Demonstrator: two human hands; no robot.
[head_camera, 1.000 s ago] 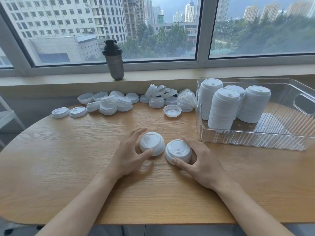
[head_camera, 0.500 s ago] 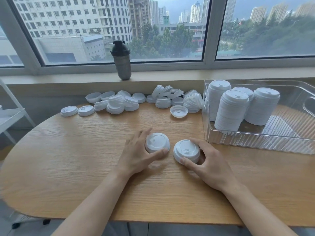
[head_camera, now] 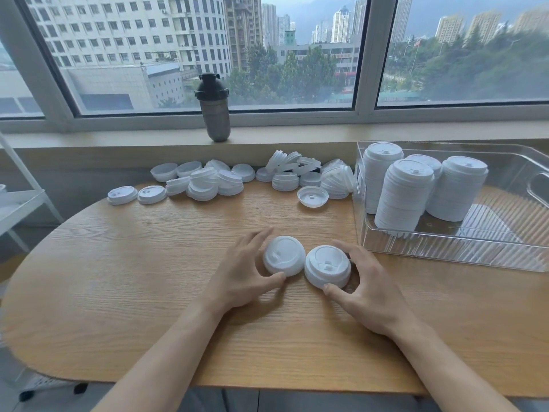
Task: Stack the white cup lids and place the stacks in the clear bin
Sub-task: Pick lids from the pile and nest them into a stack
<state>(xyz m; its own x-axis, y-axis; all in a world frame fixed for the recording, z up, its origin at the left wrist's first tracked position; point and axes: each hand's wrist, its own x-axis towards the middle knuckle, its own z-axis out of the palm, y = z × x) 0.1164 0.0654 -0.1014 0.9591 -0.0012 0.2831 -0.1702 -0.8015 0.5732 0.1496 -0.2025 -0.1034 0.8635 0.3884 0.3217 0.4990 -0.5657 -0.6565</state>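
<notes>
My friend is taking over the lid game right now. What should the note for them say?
Left hand: grips a short lid stack on the table.
Right hand: grips a second short stack, touching or nearly touching the first.
Done: four tall stacks stand in the left end of the clear bin.
Left: join the two held stacks, then gather the loose lids along the table's far edge; one lid lies upside down. Stack them and put the stacks in the bin.
The shaker bottle on the sill is not part of the job.
</notes>
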